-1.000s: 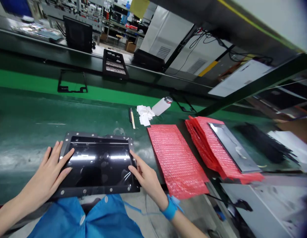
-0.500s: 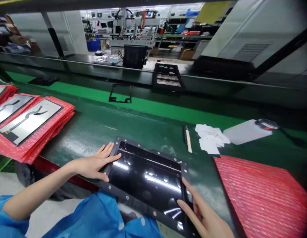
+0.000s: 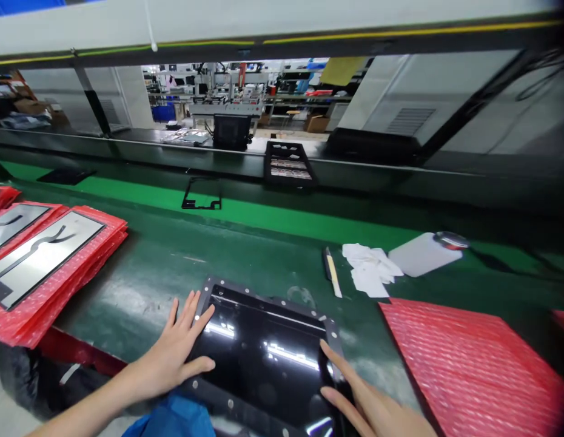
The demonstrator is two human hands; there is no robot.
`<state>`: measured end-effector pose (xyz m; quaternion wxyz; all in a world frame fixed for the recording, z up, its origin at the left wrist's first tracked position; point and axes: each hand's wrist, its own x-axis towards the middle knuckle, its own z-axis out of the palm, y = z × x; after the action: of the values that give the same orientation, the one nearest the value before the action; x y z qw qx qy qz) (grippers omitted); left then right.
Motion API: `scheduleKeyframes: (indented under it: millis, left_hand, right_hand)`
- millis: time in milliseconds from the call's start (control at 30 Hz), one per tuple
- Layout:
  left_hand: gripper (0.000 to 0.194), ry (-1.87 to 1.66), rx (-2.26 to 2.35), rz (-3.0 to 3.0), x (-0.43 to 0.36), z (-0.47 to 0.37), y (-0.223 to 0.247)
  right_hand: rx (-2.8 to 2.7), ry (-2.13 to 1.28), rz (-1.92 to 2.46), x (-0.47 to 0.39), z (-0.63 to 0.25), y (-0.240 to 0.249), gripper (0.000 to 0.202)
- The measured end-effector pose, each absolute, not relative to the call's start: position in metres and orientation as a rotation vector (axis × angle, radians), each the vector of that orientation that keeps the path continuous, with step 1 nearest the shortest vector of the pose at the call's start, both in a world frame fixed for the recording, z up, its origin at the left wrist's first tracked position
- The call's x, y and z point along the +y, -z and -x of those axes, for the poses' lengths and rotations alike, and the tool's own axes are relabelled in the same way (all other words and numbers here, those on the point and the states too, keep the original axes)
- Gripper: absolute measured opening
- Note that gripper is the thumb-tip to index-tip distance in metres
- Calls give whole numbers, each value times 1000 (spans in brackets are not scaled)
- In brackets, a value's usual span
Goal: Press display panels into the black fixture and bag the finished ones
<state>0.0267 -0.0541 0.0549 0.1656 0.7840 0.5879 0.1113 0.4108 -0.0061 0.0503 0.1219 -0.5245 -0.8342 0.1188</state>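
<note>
My left hand (image 3: 175, 355) lies flat and open, fingers spread, on the left end of the framed display panel (image 3: 264, 358); my right hand (image 3: 373, 406) is also open, gripping nothing, with 2 fingers stretched onto the panel's right edge at the lower right of the frame. The panel sits glass-up on the green bench (image 3: 141, 273), low and centre in the frame, just ahead of my blue smock (image 3: 173, 419). Its long axis runs from middle left down toward lower right, its near edge hanging close to the bench lip.

To handle it well I would keep my pressure on the dark riveted frame rather than the glossy screen, and hold both ends evenly so it cannot pivot or slide off.

Farther out: a red bubble-wrap bag (image 3: 473, 364) at right, a stack of bagged panels (image 3: 50, 267) at left, crumpled wipes (image 3: 370, 267), a thin stick tool (image 3: 332, 279) and a white bottle (image 3: 425, 254) lying on its side beyond.
</note>
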Motion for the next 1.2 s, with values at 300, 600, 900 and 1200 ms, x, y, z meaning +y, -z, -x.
scheduleKeyframes:
  millis: [300,600,900,1200]
  left_hand:
    - [64,-446,1975,-2462,-66,-38,-31]
    - [64,-469,1988,-2433,-66,-38,-33]
    - [38,-975,1702,-2070,-59,-30,-13]
    - [31,-1435,1040,-1218,6,-61,-86]
  right_hand:
    - [-2487,-506,1135,55,-304,-89,58]
    - [-2213,-963,1175,81,-306,-75,46]
    - [-2134,-1489,979,92,-314,-119,34]
    - [-1991,-1023,998,103,-337,-196,34]
